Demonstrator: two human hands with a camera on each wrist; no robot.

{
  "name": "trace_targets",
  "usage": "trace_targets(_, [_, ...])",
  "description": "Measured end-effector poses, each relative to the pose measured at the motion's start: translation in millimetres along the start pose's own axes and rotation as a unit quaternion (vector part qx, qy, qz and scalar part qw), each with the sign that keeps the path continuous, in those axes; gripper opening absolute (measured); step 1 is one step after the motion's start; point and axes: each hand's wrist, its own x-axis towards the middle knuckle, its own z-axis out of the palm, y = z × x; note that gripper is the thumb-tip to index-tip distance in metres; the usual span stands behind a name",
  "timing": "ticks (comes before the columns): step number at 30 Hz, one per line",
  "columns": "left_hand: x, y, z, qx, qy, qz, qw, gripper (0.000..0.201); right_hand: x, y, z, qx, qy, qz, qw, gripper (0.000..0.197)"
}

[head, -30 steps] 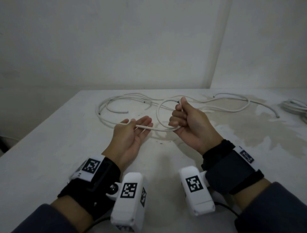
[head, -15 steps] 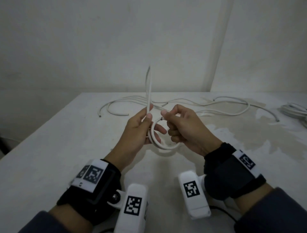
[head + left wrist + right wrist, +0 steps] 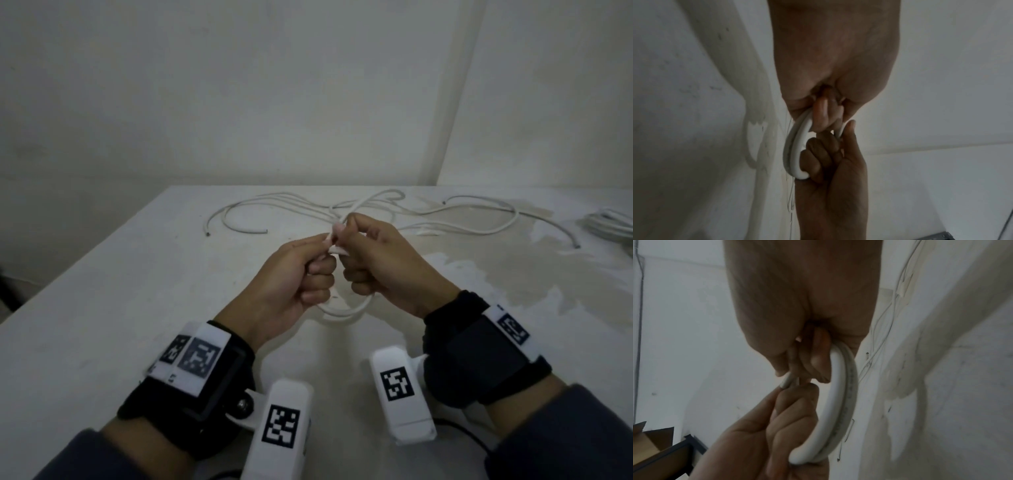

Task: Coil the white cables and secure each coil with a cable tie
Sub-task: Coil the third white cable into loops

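Pale, stained table (image 3: 102,308) beneath a bare wall: above it both hands meet, the left hand (image 3: 291,277) and right hand (image 3: 387,260) each curled tight around a small white cable coil (image 3: 346,310), fingertips pinching its top together. Behind them, loose white cables (image 3: 376,205) sprawl across the tabletop, another bundle (image 3: 609,224) at the far right edge.
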Motion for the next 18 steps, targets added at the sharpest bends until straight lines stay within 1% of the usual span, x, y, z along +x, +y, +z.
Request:
trace_targets(2, [0.2, 0.6, -0.1, 0.014, 0.017, -0.011, 1.0, 0.025, -0.3, -3.4, -1.0, 0.059, -0.012, 0.045, 0.997, 0.03])
trace_targets(4, [-0.2, 1.6, -0.6, 0.032, 0.038, -0.01, 0.999, 0.024, -1.1, -4.0, -0.9, 0.067, -0.014, 0.046, 0.997, 0.025])
trace_targets(7, [-1.2, 2.9, -0.1, 0.068, 0.057, -0.001, 0.996, 0.02, -1.3, -2.1, 0.4, 0.06, -0.012, 0.045, 0.997, 0.025])
trace_targets(9, [-1.8, 2.9, -1.2, 0.117, 0.064, 0.015, 0.991, 0.025, -1.6, 0.0, 0.8, 0.046, -0.017, 0.037, 0.998, 0.027])
trace_targets(12, [-1.7, 2.7, -3.0, 0.187, 0.059, 0.048, 0.979, 0.028, -3.5, 0.9, 1.1, 0.005, -0.021, 0.003, 1.0, 0.028])
trace_targets(15, [-1.8, 3.4, -4.4, 0.218, 0.064, 0.078, 0.971, 0.032, -4.2, 0.2, 1.9, -0.017, -0.007, -0.03, 0.999, 0.022])
trace_targets(16, [-2.2, 4.2, -4.2, 0.215, 0.07, 0.084, 0.97, 0.031, -4.1, -0.1, 1.5, -0.025, 0.0, -0.035, 0.999, 0.025])
trace_targets(18, [-3.0, 5.0, -3.7, 0.21, 0.079, 0.095, 0.97, 0.032, -3.7, -0.4, -1.2, -0.057, 0.012, -0.042, 0.997, 0.041])
